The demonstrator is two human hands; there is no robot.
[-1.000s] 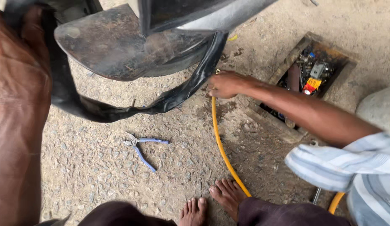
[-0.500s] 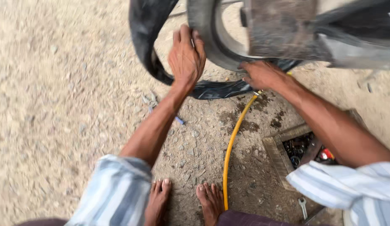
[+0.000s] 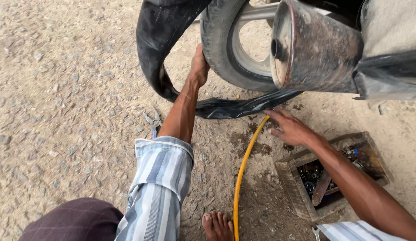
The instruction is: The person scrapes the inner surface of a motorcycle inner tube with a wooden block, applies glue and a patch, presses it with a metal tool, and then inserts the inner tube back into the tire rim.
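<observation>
Nearest the camera, a bare foot (image 3: 217, 226) rests on the gravelly ground (image 3: 60, 111), with a yellow hose (image 3: 240, 174) running just beside its toes and curving up toward the wheel. To the left of the foot, the person's striped blue-and-white sleeve (image 3: 159, 178) covers the upper left arm, and a dark checked cloth (image 3: 74, 221) shows over the knee at the bottom edge. To the right, a shallow wooden box (image 3: 297, 187) sits on the ground, holding small metal parts and a rusty tool. Above the box, the right hand (image 3: 290, 128) hangs with fingers spread and loose, holding nothing, just beside the upper end of the hose and close below a sagging stretch of black inner tube (image 3: 243, 106). A pair of pliers (image 3: 153, 120) lies on the ground, partly hidden behind the left forearm. Farther off, the left hand (image 3: 199, 67) presses against the tread of the tyre (image 3: 221, 49), fingers wrapped on its edge; how firmly it grips cannot be told. The inner tube loops up to the left of the tyre and hangs beneath it. A worn, rusty exhaust muffler (image 3: 315, 44) juts out in front of the wheel's metal rim (image 3: 248, 44).
</observation>
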